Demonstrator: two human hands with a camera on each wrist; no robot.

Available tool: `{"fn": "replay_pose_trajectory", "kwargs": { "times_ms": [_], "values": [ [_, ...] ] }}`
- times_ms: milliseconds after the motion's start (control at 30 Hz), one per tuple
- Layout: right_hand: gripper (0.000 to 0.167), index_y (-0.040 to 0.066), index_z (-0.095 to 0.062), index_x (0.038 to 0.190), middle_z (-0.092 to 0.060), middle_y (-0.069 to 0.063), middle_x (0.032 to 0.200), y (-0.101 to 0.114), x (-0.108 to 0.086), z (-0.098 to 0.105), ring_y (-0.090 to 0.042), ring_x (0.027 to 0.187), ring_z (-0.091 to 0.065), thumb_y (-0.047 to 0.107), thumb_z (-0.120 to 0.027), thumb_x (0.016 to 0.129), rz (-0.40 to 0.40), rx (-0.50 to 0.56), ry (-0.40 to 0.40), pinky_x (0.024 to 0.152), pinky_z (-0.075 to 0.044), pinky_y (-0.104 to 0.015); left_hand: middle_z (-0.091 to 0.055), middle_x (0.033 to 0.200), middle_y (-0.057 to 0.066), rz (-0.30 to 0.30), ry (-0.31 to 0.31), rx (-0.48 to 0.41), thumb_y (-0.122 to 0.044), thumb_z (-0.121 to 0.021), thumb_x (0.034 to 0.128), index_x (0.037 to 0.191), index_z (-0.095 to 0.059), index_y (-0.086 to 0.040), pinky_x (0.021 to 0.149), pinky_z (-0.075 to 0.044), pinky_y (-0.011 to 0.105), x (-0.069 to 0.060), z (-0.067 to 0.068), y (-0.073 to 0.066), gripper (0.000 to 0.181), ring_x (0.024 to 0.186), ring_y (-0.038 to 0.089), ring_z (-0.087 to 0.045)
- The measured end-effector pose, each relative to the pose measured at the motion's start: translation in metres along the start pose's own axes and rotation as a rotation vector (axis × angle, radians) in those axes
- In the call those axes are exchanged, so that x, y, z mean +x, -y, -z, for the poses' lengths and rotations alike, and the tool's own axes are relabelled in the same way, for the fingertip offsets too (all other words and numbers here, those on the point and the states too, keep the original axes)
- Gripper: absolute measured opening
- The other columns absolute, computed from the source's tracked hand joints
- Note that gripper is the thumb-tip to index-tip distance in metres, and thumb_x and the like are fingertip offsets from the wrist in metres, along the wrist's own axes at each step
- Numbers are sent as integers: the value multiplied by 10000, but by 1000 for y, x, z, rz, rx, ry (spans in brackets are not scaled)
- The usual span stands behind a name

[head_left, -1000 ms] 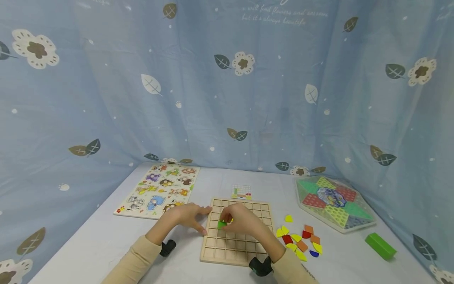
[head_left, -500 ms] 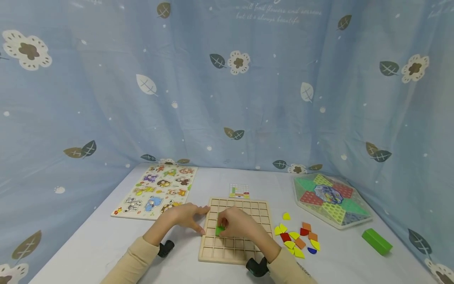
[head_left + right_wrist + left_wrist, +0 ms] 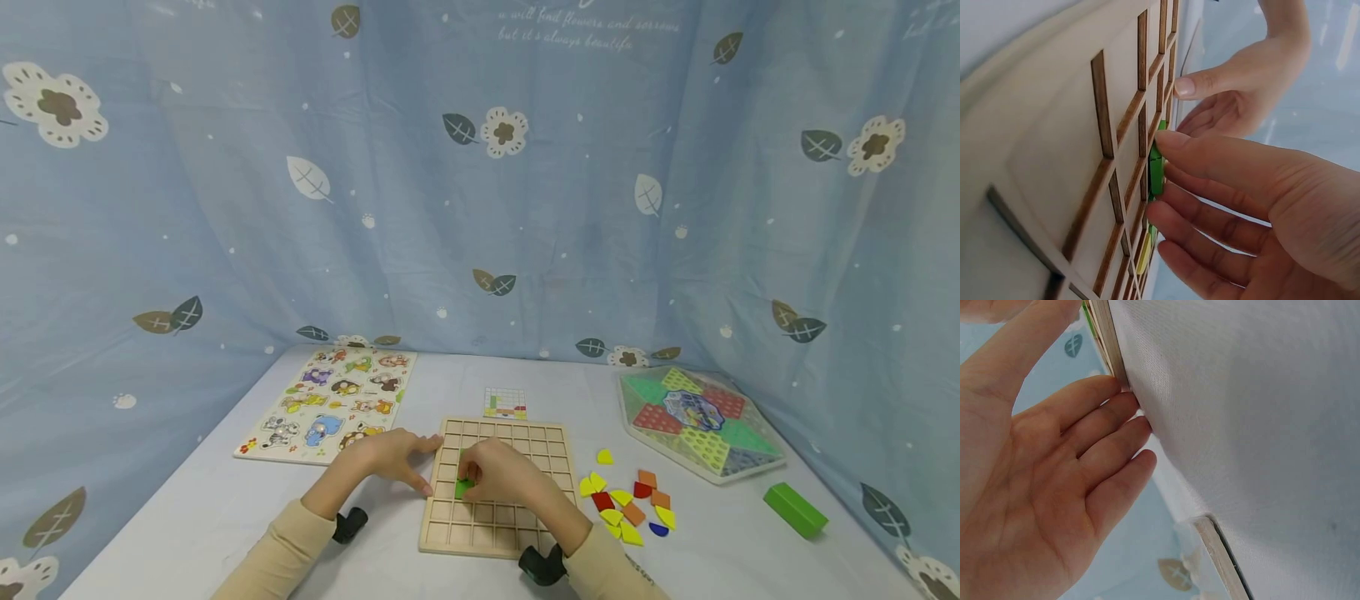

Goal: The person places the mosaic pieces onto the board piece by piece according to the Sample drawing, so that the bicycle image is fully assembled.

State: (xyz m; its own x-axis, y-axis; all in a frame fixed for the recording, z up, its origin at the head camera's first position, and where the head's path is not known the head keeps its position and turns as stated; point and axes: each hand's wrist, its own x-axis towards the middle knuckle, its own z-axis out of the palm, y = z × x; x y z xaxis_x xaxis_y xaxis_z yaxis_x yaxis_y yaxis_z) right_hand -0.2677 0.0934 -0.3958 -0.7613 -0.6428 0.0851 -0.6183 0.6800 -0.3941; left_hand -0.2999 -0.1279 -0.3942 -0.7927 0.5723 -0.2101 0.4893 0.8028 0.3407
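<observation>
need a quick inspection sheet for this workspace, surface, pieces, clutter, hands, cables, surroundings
Surface: white table, fabric-like texture up close.
Job's things: gridded board flat on the table; green piece and yellow piece at its grid; printed grid card beyond it; loose coloured pieces to its right.
Clutter: animal puzzle at left; hexagonal game box and green block at right.
Hands: left hand touches the board's left edge; right hand pinches the green piece.
Cables: nothing seen.
Surroundings: blue curtain with flower and leaf prints, behind and along both sides.
</observation>
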Motion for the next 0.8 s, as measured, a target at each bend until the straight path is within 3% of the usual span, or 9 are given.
{"fn": "replay_pose_trajectory", "kwargs": {
  "times_ms": [500, 800],
  "values": [
    [160, 107, -717, 845, -616, 73, 746, 5, -5, 10, -23, 667, -528, 99, -840, 743, -11, 29, -13, 619, -479, -152, -475, 1445, 95, 4, -2, 6, -470, -795, 728, 1460, -449, -172, 1052, -400, 462, 1, -1, 1, 863, 1309, 313, -448],
    [155, 58, -719, 901, -653, -6, 824, -8, -11, 28, -111, 745, -571, 72, -807, 774, -18, 73, -52, 667, -502, -211, -484, 1437, 98, 4, -8, 4, -458, -803, 729, 1455, -457, -161, 1054, -398, 454, 1, -1, 0, 857, 1305, 313, -453]
  ]
}}
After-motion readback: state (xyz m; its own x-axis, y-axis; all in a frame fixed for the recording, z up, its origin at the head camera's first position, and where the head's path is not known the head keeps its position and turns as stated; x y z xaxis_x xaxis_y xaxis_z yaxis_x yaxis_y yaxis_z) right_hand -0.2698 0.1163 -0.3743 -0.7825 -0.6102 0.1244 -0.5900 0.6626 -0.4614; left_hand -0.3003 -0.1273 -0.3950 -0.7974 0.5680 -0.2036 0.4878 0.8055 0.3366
